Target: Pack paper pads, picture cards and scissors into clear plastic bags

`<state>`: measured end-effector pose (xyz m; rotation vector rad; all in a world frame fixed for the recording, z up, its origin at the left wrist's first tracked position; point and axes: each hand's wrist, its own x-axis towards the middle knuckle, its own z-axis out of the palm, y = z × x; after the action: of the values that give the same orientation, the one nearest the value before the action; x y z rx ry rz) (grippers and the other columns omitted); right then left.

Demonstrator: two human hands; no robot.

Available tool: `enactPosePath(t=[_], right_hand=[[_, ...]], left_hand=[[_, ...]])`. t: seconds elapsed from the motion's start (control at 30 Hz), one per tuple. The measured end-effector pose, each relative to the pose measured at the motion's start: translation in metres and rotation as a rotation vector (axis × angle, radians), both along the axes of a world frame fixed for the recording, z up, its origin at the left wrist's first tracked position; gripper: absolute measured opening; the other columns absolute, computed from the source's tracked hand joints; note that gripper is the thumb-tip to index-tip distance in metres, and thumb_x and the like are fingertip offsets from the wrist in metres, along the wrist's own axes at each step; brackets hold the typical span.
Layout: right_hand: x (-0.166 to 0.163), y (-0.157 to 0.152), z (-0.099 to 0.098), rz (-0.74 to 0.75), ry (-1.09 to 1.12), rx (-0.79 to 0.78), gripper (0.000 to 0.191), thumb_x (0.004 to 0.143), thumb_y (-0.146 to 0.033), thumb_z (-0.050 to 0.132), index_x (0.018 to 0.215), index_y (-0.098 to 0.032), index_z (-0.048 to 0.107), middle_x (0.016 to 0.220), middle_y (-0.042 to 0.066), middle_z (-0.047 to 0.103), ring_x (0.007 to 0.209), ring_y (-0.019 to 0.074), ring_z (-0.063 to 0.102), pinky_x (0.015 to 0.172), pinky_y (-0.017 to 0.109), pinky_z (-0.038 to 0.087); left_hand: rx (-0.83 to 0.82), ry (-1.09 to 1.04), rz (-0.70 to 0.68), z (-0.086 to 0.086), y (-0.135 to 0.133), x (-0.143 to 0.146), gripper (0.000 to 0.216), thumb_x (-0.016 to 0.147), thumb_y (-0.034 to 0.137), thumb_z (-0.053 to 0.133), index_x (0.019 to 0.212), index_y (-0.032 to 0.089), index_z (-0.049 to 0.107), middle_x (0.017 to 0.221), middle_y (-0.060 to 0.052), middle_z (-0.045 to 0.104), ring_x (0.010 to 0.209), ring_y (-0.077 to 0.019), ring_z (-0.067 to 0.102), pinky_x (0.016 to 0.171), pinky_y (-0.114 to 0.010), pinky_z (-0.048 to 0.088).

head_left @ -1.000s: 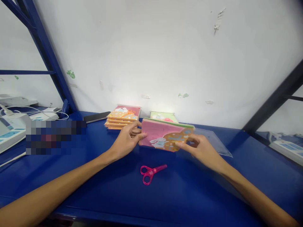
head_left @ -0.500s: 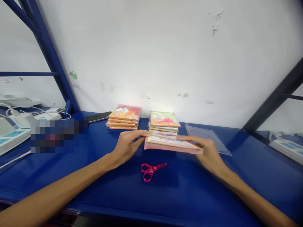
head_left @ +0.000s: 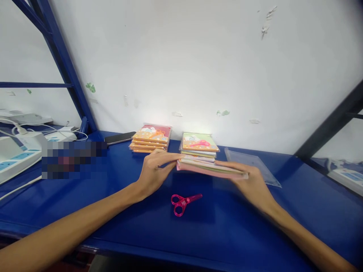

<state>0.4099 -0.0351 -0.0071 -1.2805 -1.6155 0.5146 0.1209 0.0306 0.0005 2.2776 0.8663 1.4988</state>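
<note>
At a blue table (head_left: 85, 211) pushed against a scuffed white wall (head_left: 184, 56) and flanked by blue struts (head_left: 65, 64), the left hand (head_left: 154, 172) and right hand (head_left: 251, 181) are each closed on an end of a pink pad (head_left: 211, 169). The pad is held level, low over the tabletop. It hides the front of a green stack (head_left: 198, 142) behind it, pink scissors (head_left: 185, 199) lie just in front, and an orange stack (head_left: 151, 138), a phone (head_left: 119, 138) and a clear sleeve (head_left: 255, 164) sit along the wall.

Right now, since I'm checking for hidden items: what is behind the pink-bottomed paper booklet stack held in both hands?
A green-topped packet pile stands right behind the booklet stack; its lower front is covered. A clear plastic sleeve lies behind the right hand.
</note>
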Motion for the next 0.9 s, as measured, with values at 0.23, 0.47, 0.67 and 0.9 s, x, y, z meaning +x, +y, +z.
enactPosePath(t=[0.23,0.47,0.67,0.9], right_hand=[[-0.017,0.002,0.01,0.009,0.086,-0.123,0.035,0.088,-0.05,0.071,0.106,-0.02,0.078,0.094,0.007,0.08,0.074,0.0233,0.071,0.062,0.032,0.057],[-0.019,0.009,0.002,0.041,-0.053,-0.153,0.04,0.092,-0.053,0.065,0.107,-0.019,0.076,0.083,0.006,0.076,0.062,0.0196,0.063,0.059,0.032,0.052],[-0.026,0.022,0.001,0.04,-0.012,-0.149,0.044,0.091,-0.059,0.064,0.103,-0.018,0.076,0.088,0.008,0.077,0.064,0.0186,0.065,0.057,0.03,0.053],[-0.026,0.013,0.013,0.024,0.048,-0.209,0.044,0.087,-0.057,0.068,0.104,-0.018,0.077,0.082,0.008,0.077,0.063,0.0193,0.066,0.052,0.029,0.052]], left_hand=[[-0.287,-0.124,-0.024,0.003,0.0,0.009,0.026,0.086,0.033,0.076,0.109,0.02,0.078,0.108,-0.005,0.081,0.1,-0.0259,0.072,0.095,-0.039,0.054],[-0.641,-0.147,-0.377,-0.017,0.006,0.019,0.044,0.097,0.043,0.06,0.135,0.02,0.058,0.146,-0.009,0.061,0.135,-0.0258,0.055,0.113,-0.04,0.043],[-0.688,-0.223,-0.42,-0.019,0.016,0.027,0.049,0.089,0.043,0.072,0.129,0.018,0.06,0.139,-0.012,0.067,0.132,-0.0292,0.059,0.105,-0.04,0.051],[-0.675,-0.279,-0.443,-0.015,0.015,0.025,0.052,0.087,0.039,0.075,0.131,0.016,0.061,0.133,-0.014,0.071,0.123,-0.0298,0.066,0.102,-0.043,0.055]])
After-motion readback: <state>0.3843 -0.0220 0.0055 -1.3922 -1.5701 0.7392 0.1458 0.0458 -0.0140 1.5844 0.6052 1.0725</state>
